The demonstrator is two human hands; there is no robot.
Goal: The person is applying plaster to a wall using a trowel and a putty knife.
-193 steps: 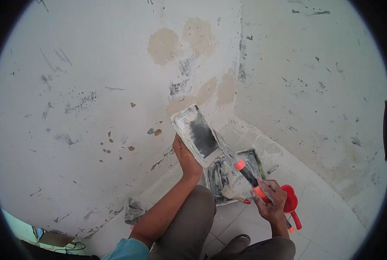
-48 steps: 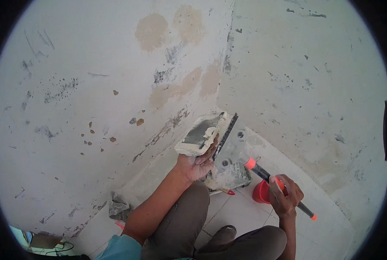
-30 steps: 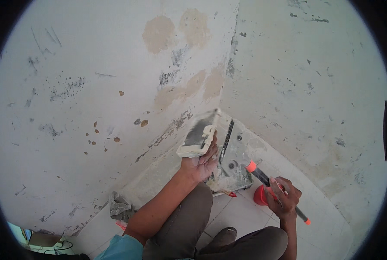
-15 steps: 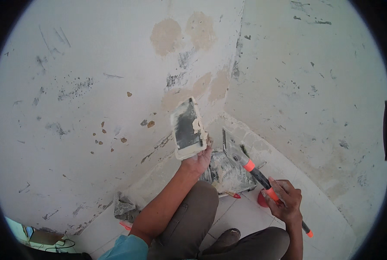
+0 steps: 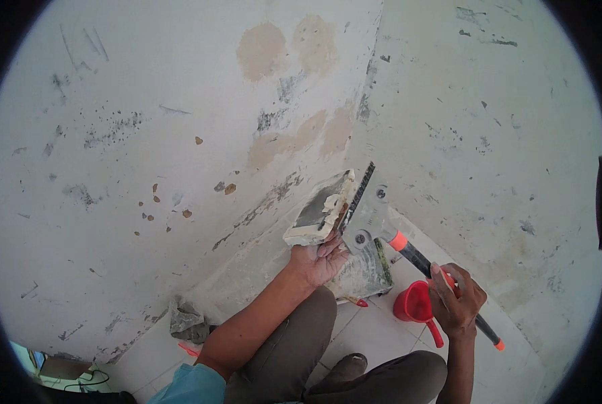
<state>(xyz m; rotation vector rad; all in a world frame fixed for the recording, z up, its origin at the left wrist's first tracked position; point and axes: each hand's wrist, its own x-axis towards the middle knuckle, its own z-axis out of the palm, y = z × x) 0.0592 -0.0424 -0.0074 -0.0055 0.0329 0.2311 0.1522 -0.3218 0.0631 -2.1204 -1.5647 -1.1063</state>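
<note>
My left hand (image 5: 316,264), palm up, grips a dark rectangular putty board (image 5: 314,213) from below. Pale putty coats its rim, with a thicker lump along the right side. In my right hand (image 5: 458,299) is a long-handled wall scraper (image 5: 367,221) with a grey head, a dark wide blade and a black and orange handle. The blade stands upright against or very close to the board's right edge. Behind my left hand, a putty-smeared tray (image 5: 372,271) lies on the floor, partly hidden.
A red dipper (image 5: 414,303) stands on the tiles near my right hand. A small red-tipped tool (image 5: 360,302) lies by the tray. A crumpled grey plastic bag (image 5: 188,322) sits at the left wall (image 5: 200,81). Two patched walls meet in a corner ahead.
The scraper head has moved up to the board's right edge. My left hand has turned the board, tilting it toward the scraper. My right hand has shifted slightly right, showing more of the dipper.
</note>
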